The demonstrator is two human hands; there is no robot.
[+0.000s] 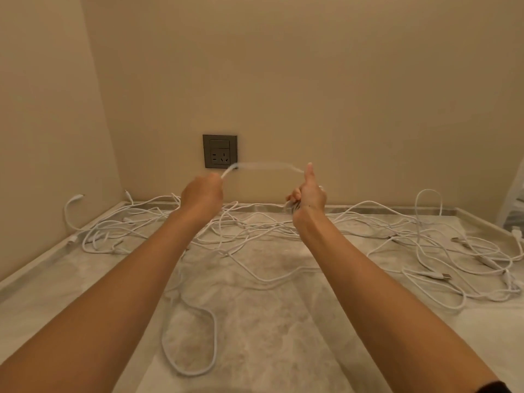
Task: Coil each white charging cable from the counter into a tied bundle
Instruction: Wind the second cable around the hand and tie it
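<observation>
Head view: the left hand [202,195] pinches a white cable [263,166] taut to the right hand [310,194], which clutches its loops [290,207], probably readying another turn. More cables [255,231] lie tangled on the counter [283,336].

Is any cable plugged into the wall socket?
No: the wall socket shows bare slots, and the cable near it just spans between the left hand and the right hand.
</observation>
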